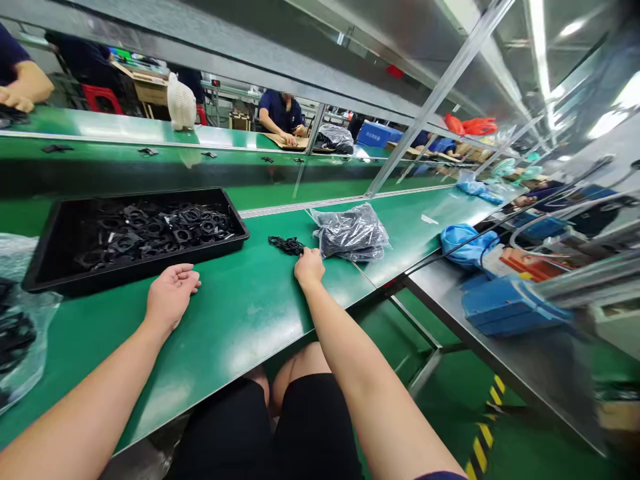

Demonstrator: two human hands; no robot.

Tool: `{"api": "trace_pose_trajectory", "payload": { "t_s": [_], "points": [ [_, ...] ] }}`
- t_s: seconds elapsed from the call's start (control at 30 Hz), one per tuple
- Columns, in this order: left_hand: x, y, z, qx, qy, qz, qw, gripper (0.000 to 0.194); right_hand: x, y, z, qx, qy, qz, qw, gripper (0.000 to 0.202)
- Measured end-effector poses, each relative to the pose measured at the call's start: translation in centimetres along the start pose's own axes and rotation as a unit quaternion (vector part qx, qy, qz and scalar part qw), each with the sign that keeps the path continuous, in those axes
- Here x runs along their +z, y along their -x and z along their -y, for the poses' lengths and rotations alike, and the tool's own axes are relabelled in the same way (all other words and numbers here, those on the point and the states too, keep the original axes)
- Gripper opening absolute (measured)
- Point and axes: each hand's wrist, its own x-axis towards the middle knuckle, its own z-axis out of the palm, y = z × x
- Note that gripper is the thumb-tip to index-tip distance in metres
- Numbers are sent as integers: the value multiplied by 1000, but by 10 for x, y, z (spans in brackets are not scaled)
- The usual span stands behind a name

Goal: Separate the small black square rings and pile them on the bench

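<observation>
The right grip (pixel 309 265) pinches the small pile of black rings (pixel 286 245) on the green bench (pixel 240 313) while the left grip (pixel 171 293) rests open, so loose rings might slip off.

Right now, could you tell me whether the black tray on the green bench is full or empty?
Partly filled. The black tray holds a loose heap of black parts across its middle and right, while bare floor shows along its left and near sides.

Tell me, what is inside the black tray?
The tray holds a loose heap of small black ring-like parts, mostly toward its right side. What lies beneath the heap is covered.
</observation>
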Motion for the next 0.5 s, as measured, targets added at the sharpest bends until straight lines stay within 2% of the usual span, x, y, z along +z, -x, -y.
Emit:
{"api": "trace_pose_trajectory", "payload": {
  "t_s": [0.13, 0.37, 0.43, 0.5],
  "points": [
    [-1, 0, 1, 9, 5, -11, 1000, 37, 0, 2, 1, 10, -18, -10, 1000, 26],
    [0, 5, 7, 35, -10, -36, 999, 39, -8, 14, -7, -19, -71, -22, 997, 26],
    [-6, 12, 4, 44, -72, -19, 996, 40, -11, 18, -10, -25, -88, -21, 996, 27],
    [-21, 19, -1, 56, -169, 10, 984, 41, -13, 21, -13, -31, -102, -16, 994, 28]
  ]
}}
